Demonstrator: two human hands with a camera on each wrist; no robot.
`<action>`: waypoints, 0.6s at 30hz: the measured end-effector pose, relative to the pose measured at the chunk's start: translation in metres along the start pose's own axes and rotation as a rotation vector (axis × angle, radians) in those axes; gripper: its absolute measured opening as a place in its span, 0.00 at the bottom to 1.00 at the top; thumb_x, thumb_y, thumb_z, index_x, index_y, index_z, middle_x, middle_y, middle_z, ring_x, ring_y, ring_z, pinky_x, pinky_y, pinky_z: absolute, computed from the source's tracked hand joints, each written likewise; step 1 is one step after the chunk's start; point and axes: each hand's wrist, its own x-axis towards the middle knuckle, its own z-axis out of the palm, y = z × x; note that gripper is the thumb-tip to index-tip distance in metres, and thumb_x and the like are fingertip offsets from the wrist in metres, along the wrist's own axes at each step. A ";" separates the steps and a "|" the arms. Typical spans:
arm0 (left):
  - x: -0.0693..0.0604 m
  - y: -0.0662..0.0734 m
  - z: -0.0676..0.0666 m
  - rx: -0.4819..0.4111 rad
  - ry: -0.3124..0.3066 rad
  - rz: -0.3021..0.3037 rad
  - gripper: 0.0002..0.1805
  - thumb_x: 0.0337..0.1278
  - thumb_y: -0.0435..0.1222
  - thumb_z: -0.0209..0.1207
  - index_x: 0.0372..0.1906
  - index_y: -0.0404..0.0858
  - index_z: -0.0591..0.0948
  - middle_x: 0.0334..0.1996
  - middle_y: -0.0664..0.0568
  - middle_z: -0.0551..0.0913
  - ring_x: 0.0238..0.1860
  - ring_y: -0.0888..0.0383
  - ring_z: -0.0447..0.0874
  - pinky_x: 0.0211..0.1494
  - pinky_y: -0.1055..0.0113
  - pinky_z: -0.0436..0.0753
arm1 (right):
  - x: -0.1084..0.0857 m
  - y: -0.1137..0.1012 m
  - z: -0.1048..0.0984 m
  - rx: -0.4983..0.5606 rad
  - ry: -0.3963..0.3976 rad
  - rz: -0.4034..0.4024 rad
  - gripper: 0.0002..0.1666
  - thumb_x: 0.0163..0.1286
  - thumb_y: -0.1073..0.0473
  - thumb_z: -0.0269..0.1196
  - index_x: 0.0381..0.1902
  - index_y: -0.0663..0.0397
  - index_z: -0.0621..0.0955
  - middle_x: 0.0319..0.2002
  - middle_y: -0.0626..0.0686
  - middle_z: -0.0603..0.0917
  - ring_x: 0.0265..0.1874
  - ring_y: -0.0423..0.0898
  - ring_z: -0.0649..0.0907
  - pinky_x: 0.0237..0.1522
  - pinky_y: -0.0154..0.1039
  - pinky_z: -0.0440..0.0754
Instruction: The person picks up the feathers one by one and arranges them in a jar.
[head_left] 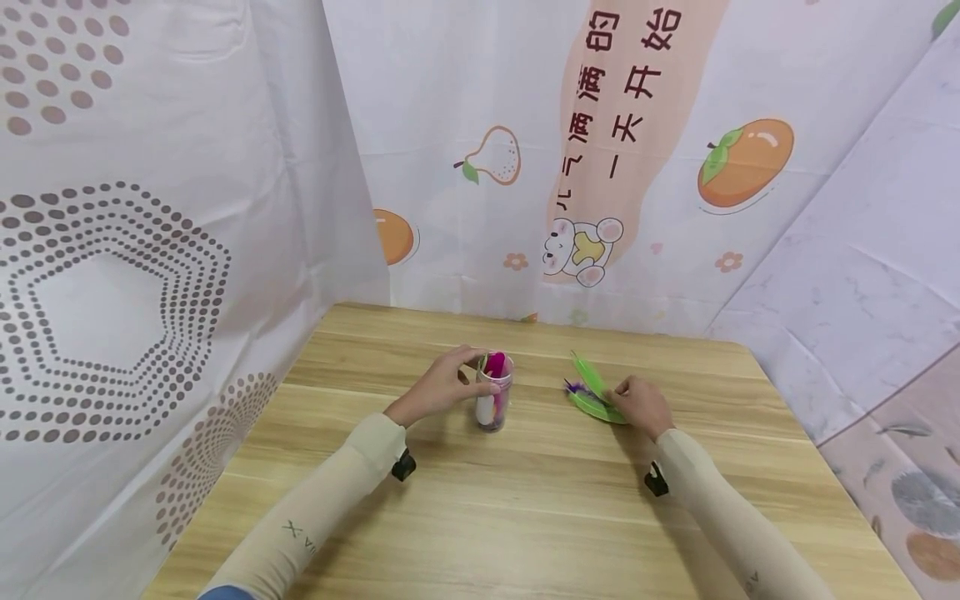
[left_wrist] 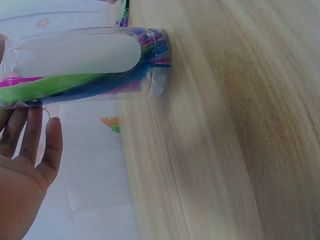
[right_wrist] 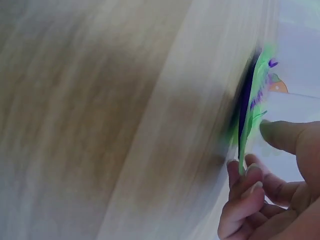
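A clear plastic jar (head_left: 495, 400) with a white label (left_wrist: 80, 54) stands upright on the table, with green, blue and magenta feathers (left_wrist: 55, 86) inside. My left hand (head_left: 442, 386) holds the jar near its rim, thumb on the near side and fingers around the far side. To the right of the jar, green feathers (head_left: 597, 408) and a purple feather (head_left: 576, 387) lie in a small pile. At this pile, my right hand (head_left: 641, 404) has its curled fingertips at the end of a green feather (right_wrist: 243, 145). The thumb is close to that feather's face.
The wood-grain table (head_left: 480, 517) carries the jar and feathers. A printed white curtain (head_left: 450, 83) hangs behind its far edge, and another dotted sheet (head_left: 112, 292) hangs along the left. Small black wrist mounts (head_left: 402, 465) sit under the sleeves.
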 end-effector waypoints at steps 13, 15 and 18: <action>0.000 0.002 -0.001 -0.005 0.011 -0.015 0.32 0.59 0.55 0.71 0.66 0.49 0.80 0.50 0.61 0.80 0.52 0.61 0.77 0.51 0.59 0.82 | 0.007 -0.001 0.002 0.042 -0.041 -0.056 0.15 0.68 0.58 0.69 0.22 0.56 0.85 0.23 0.49 0.83 0.20 0.44 0.74 0.25 0.38 0.72; 0.000 0.002 -0.001 -0.002 0.010 -0.016 0.32 0.59 0.55 0.71 0.66 0.49 0.80 0.51 0.61 0.80 0.53 0.60 0.77 0.51 0.59 0.82 | 0.006 -0.001 0.002 0.066 -0.029 -0.046 0.11 0.67 0.59 0.69 0.25 0.57 0.86 0.26 0.50 0.85 0.23 0.45 0.77 0.27 0.39 0.75; 0.000 0.000 0.000 -0.001 0.005 -0.014 0.32 0.59 0.55 0.71 0.66 0.49 0.80 0.51 0.61 0.80 0.53 0.61 0.77 0.51 0.60 0.82 | 0.005 0.000 0.001 0.115 -0.002 -0.021 0.07 0.66 0.61 0.68 0.34 0.61 0.86 0.33 0.55 0.87 0.30 0.49 0.82 0.34 0.44 0.81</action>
